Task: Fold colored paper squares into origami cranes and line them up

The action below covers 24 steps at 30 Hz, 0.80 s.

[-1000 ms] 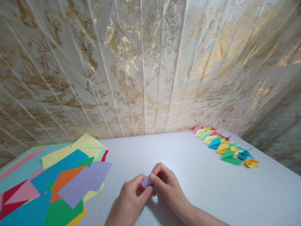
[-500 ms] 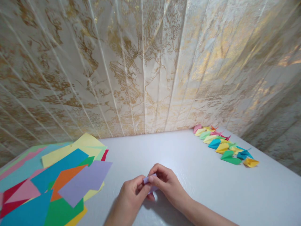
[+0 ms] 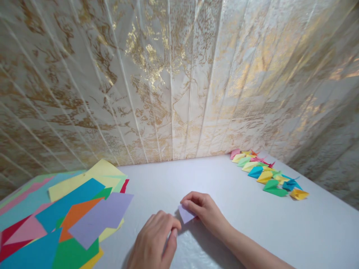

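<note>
A small piece of purple paper point(image 3: 186, 215) is pinched between the thumb and fingers of my right hand point(image 3: 204, 209), just above the white table point(image 3: 179, 179). Part of the paper is hidden behind the fingers, so its folds cannot be made out. To its left, my left hand point(image 3: 157, 235) is apart from the paper, palm down. Its fingers curl loosely, with a gap between thumb and forefinger, and nothing shows in it.
Loose coloured sheets overlap at the left, with a purple sheet point(image 3: 102, 216) on top. Along the right edge lie rows of folded paper shapes, among them a green one point(image 3: 274, 188) and a yellow one point(image 3: 298, 194). A gold-patterned curtain point(image 3: 171, 82) hangs behind the table.
My left hand has let go of the purple paper and drawn back a little, down and left. My right hand has shifted slightly right, keeping the paper, which now shows more of its face.
</note>
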Tool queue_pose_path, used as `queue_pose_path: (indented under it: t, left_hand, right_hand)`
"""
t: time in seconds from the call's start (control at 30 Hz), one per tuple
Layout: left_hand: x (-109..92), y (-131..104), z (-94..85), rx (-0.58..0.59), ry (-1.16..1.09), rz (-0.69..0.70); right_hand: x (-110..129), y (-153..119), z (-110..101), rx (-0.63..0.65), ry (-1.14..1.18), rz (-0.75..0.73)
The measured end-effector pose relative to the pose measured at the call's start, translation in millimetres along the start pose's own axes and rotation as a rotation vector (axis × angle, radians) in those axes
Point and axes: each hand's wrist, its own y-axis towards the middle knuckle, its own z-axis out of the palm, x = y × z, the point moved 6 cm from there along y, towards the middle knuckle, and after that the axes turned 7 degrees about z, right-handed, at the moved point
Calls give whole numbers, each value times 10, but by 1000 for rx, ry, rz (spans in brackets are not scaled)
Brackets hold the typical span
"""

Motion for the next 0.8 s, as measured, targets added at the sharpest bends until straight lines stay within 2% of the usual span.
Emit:
queue_pose_path:
  t: [0.07,0.13,0.23,0.33,0.43,0.53,0.67,0.7,0.77,0.8]
  left_hand:
    - [-92,12,-27,-12,126,220]
    - [-116,15,5,25,201,340]
    - [-78,-9,96,81,261,402]
    - [6,-91,226,106,308,437]
    - [94,-202,326,37,392,490]
    - [167,-259,403,91,517,485]
    - [187,-274,439,241,659,495]
    - [200,-281,445,239,684,491]
    - [213,-312,447,140,703,518]
    - [243,-334,473,126,711,515]
  right_hand:
    - [25,-50,62,26,-251,-102]
    - [71,-115,126,4,-511,-233]
    - [119,-175,173,-57,-815,-356]
    - [128,-169,140,-72,-975,-362]
    - [145,-136,64,-35,-939,-319]
    - [173,-76,11,15,-822,-249]
    - [209,23,9,25,-766,-166]
    - [213,39,14,23,-758,-155]
    - [216,49,23,13,-742,-151]
    - [214,44,27,7,-735,-157]
